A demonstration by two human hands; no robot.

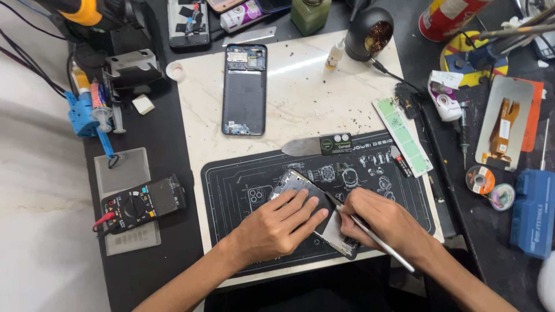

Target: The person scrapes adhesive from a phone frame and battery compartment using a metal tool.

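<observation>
While the left hand (276, 225) lies flat on a grey phone part with a silver frame (300, 190), its fingers are spread out and press the part down, not curled around it. That part sits tilted on a black work mat with white line drawings (231, 173), near the front edge of a white marble board (306, 98). The right hand (381, 222) is closed around a thin silver metal tool (376, 238), held like a pen. The tip of the tool touches the right side of the phone part, just beside the left fingers. Farther back on the board lies an open black phone with its insides showing (244, 89). A flat metal prying blade with a black handle (318, 145) rests at the top edge of the mat. Off to the left, on the dark table, sits a black meter with a round dial (143, 203).
</observation>
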